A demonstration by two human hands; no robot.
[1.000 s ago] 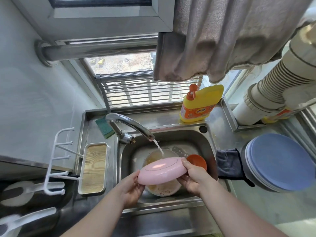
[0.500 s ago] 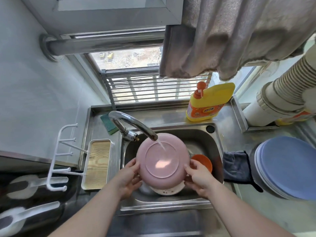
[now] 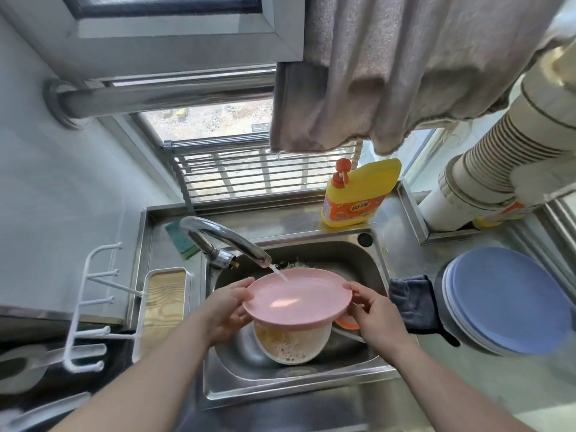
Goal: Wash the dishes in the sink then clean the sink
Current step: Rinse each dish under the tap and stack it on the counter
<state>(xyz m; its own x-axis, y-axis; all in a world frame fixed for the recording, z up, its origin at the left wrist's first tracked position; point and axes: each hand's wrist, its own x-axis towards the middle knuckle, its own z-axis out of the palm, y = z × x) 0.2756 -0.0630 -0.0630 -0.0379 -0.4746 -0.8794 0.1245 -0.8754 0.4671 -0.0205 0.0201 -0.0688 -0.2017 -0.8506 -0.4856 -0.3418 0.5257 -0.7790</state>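
Observation:
A pink plate (image 3: 297,299) is held nearly level over the steel sink (image 3: 378,266), under the water running from the faucet (image 3: 224,236). My left hand (image 3: 229,310) grips its left rim and my right hand (image 3: 372,310) grips its right rim. Below the plate a white bowl (image 3: 293,346) of foamy brownish water sits in the basin. An orange dish (image 3: 346,324) peeks out beside it, mostly hidden by the plate and my right hand.
A yellow detergent bottle (image 3: 361,194) stands behind the sink. A green sponge (image 3: 182,241) lies left of the faucet. A dark cloth (image 3: 416,304) hangs over the sink's right edge. Blue plates (image 3: 508,299) are stacked at right. A wooden tray (image 3: 165,304) and white rack (image 3: 90,307) stand at left.
The pink plate was turned from bottom-up toward the stream to nearly flat with its inner face up. Both hands kept hold of its rim and shifted a little.

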